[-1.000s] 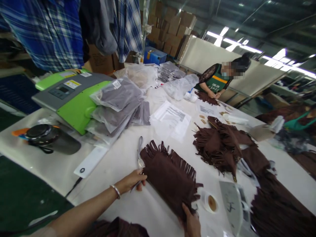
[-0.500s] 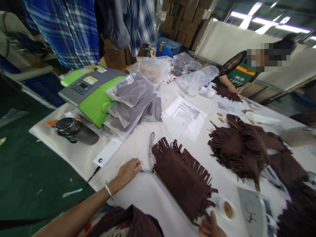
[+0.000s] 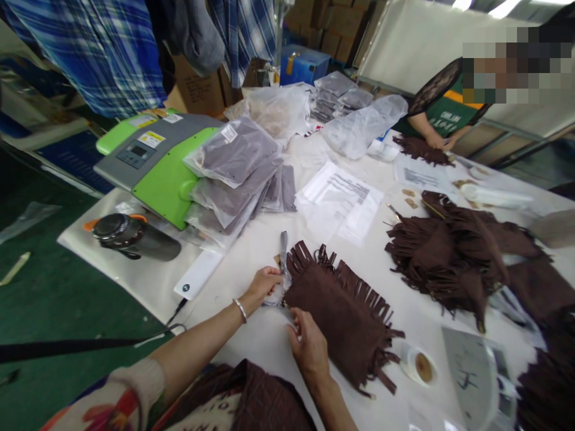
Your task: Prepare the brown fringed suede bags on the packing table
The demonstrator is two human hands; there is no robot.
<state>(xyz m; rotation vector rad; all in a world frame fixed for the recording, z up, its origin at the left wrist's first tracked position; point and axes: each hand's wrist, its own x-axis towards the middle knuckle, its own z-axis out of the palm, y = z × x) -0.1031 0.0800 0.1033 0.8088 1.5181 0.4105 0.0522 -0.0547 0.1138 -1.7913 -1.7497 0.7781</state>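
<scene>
A dark brown fringed pouch (image 3: 339,317) lies flat on the white table, its fringe toward the far side and right end. At its left corner a grey wrist strap (image 3: 283,251) with clear wrapping points away from me. My left hand (image 3: 268,283), a bracelet at its wrist, pinches the wrapped strap. Beside the pouch's left end, my right hand (image 3: 306,341) has its fingers apart, thumb and forefinger near the zip corner, with nothing visible in it.
A tape roll (image 3: 422,366) and a grey plate (image 3: 471,377) lie right of the pouch. Brown fringed pouches (image 3: 444,257) are heaped beyond. Bagged items (image 3: 242,155) lean on a green machine (image 3: 157,161), near a dark bottle (image 3: 135,236). Across the table a person (image 3: 449,114) handles brown fringe.
My right hand has moved from the pouch's near right end to its left corner. My left hand has shifted right and up to the strap, which now stands straighter. The view has shifted slightly.
</scene>
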